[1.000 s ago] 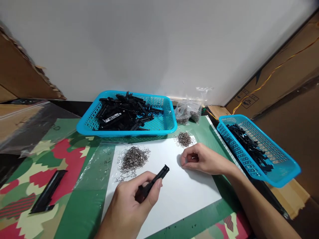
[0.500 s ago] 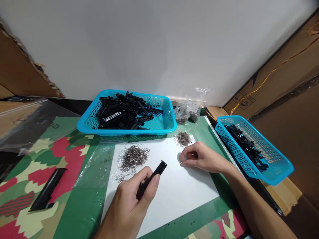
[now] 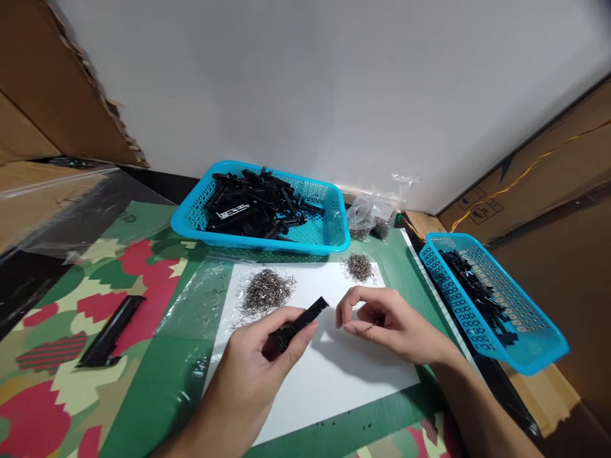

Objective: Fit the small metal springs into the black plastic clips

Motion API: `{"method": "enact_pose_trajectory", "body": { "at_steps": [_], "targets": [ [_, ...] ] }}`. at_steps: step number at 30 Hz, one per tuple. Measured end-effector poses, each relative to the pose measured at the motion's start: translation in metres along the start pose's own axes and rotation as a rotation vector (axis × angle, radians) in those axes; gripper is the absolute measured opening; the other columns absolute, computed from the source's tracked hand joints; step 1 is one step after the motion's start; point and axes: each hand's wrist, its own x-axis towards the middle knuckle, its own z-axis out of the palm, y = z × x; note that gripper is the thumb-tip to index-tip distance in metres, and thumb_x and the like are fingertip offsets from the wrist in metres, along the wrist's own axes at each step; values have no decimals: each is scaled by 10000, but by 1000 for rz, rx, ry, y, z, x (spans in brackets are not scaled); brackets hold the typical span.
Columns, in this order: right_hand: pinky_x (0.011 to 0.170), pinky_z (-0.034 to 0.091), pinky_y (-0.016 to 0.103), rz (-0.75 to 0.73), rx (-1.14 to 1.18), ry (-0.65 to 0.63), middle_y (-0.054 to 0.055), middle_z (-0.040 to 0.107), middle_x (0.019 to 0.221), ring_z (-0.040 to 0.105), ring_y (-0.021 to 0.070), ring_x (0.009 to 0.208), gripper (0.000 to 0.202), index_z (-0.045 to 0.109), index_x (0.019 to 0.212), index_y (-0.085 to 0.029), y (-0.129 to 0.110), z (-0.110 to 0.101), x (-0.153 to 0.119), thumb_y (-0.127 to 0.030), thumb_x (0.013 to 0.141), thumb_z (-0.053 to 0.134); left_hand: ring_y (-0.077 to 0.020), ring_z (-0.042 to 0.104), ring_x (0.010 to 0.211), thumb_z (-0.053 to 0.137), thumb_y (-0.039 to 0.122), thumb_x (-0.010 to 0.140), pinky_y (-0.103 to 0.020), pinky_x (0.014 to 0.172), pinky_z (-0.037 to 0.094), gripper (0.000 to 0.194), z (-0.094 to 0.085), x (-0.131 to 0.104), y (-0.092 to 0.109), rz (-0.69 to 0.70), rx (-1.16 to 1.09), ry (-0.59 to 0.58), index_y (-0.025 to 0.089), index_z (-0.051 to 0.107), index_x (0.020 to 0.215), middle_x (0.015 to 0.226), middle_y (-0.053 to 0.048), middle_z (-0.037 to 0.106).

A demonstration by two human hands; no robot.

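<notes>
A narrow black plastic part (image 3: 305,321) is gripped between the thumb and fingers of my left hand (image 3: 260,356), its far end pointing up and right. Just right of that end, apart from it, my right hand (image 3: 389,321) has its thumb and fingertips curled together; a tiny metal piece seems to show by the fingers, too small to tell. Both hands are over a white sheet (image 3: 305,394). A larger pile of small metal clips (image 3: 267,291) lies beyond my left hand, and a smaller pile (image 3: 359,267) beyond my right.
A blue basket (image 3: 258,243) of black parts stands at the back, beside clear bags (image 3: 382,219) of metal pieces. Another blue basket (image 3: 544,356) with black parts is at the right. One black part (image 3: 112,331) lies on the patterned cover at the left.
My right hand has moved nearer to the black part in my left hand. That part has been turned to show more of its side. The camera view has shifted slightly.
</notes>
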Motion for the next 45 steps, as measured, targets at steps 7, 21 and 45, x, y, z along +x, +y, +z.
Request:
{"method": "enact_pose_trajectory", "body": {
  "at_steps": [7,21,45],
  "targets": [
    [609,556,250,-105,248,49,57,802,814,733,156,678,227,765,997,-177,17,28,6,-357,886,848,-139,597,679,692,482,960,-199,588,467,329,-1,0,-2,31,-15,-51,184,771,845,737,2,683],
    [457,444,216,-69,333,223,47,798,777,677,134,535,544,494,810,-237,20,44,7,-503,721,961,-163,655,736,665,431,975,-213,629,488,287,1,1,2,26,-18,-188,194,818,926,805,-22,767],
    [461,306,225,-17,180,247,13,699,757,431,81,516,228,791,897,-197,11,54,7,-419,938,755,-129,559,674,684,502,957,-190,568,445,332,-7,6,7,-45,-16,-31,189,731,854,744,15,654]
  ]
}}
